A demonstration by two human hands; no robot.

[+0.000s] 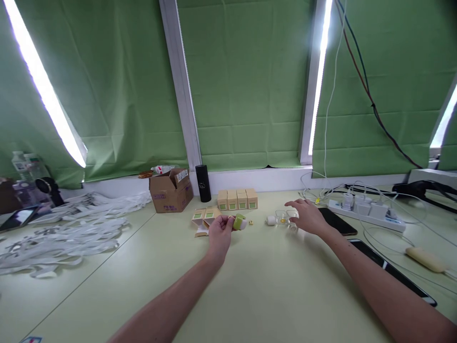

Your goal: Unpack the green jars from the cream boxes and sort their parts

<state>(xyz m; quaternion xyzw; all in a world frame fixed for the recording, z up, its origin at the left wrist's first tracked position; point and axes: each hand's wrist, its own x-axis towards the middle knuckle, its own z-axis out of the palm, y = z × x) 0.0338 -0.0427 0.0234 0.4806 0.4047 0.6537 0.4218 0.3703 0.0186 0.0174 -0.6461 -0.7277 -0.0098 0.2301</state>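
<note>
My left hand (221,233) pinches a small green and white item (240,222) just right of two opened kraft boxes (205,217). My right hand (307,216) has its fingers apart beside small clear glass pieces (282,217); its fingertips are close to the glass, and contact is unclear. A white cylindrical piece (271,220) lies left of the glass. Between the hands sits a tiny yellowish piece (251,222). Behind them, several closed kraft boxes with green labels (237,199) stand in a row.
A cardboard carton (170,193) and a black cylinder (203,183) stand at the back. White straps (71,233) are heaped at left. To the right are a dark phone (337,221), a power strip (367,215) with cables, and another phone (392,271).
</note>
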